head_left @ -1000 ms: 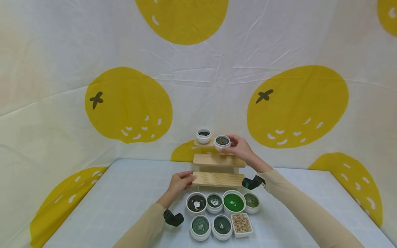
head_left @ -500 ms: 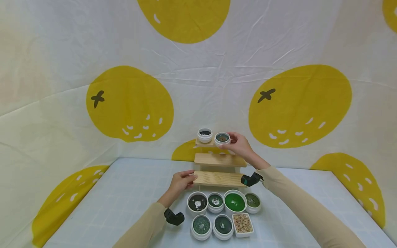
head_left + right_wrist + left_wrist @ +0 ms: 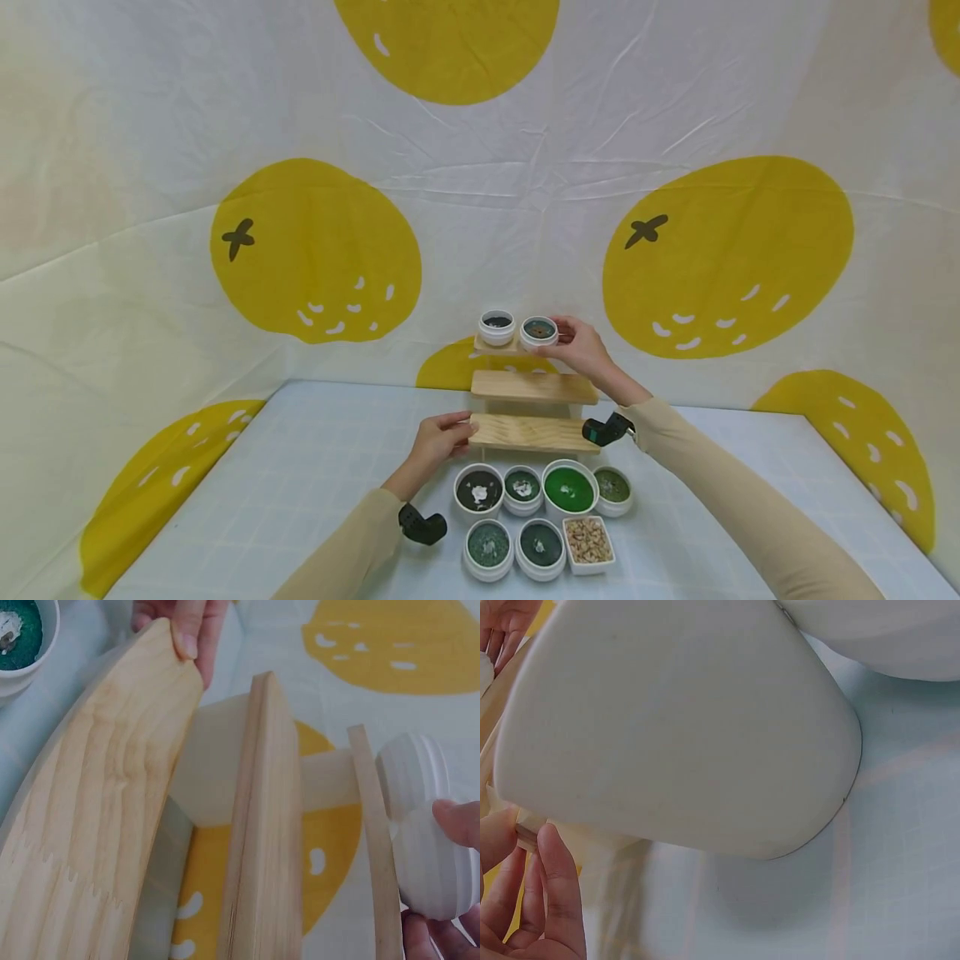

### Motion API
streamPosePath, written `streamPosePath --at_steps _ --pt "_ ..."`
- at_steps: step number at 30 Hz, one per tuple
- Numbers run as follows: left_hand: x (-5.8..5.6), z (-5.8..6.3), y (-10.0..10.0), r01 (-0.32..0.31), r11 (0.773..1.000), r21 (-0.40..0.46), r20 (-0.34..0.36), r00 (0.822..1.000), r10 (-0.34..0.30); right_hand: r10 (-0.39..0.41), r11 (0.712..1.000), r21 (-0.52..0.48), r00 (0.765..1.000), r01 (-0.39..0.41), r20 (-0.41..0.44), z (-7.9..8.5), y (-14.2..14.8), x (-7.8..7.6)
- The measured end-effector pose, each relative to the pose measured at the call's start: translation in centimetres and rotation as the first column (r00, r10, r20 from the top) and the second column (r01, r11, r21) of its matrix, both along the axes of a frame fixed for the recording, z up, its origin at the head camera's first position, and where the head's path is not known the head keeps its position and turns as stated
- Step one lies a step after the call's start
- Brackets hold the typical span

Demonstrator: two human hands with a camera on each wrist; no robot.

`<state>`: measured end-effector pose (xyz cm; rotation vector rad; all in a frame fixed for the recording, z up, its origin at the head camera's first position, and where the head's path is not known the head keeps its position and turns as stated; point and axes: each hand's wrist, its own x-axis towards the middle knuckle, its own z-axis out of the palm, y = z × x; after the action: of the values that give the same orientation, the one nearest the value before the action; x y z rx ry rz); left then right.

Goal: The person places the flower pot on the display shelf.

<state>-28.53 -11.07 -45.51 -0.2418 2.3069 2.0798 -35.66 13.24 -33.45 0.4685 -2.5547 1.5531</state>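
Observation:
In the head view, my right hand [image 3: 585, 350] grips a small white bowl [image 3: 538, 332] with dark green contents and a brown centre. The bowl is at the top board [image 3: 489, 350] of a three-tier wooden stand, right beside another white bowl [image 3: 497, 330] with dark contents. The right wrist view shows the held bowl [image 3: 431, 862] against the top board, thumb on its side and fingers beneath. My left hand [image 3: 437, 440] pinches the left end of the lowest board [image 3: 534, 433]. In the left wrist view, a large white bowl [image 3: 675, 727] hides much of the stand.
Before the stand are several white bowls, including a bright green one [image 3: 568, 490] and a dark one [image 3: 478, 492], plus a square dish of nuts [image 3: 588, 542]. The middle board [image 3: 534, 387] lies between the tiers. A fruit-print cloth [image 3: 510, 250] hangs behind.
The bowl in my right hand has shifted slightly up and back, level with the bowl beside it. My left hand stays on the lowest board. The view has shifted slightly.

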Motion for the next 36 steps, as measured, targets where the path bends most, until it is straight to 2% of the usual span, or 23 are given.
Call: streamPosePath --at_steps 11,19,36 --pt "-0.18 -0.19 0.07 -0.011 1.000 -0.017 0.016 1.000 0.011 -0.006 1.000 -0.005 0.999 0.007 0.032 0.18 -0.25 0.02" --pt "-0.03 -0.13 0.09 -0.009 1.000 -0.014 0.013 1.000 0.009 -0.032 0.998 -0.052 0.997 0.035 0.063 0.09 -0.39 0.01" --pt "0.11 0.07 0.23 -0.015 1.000 -0.003 0.015 1.000 0.015 -0.083 0.991 -0.098 0.994 0.090 0.075 -0.37 -0.64 -0.45"
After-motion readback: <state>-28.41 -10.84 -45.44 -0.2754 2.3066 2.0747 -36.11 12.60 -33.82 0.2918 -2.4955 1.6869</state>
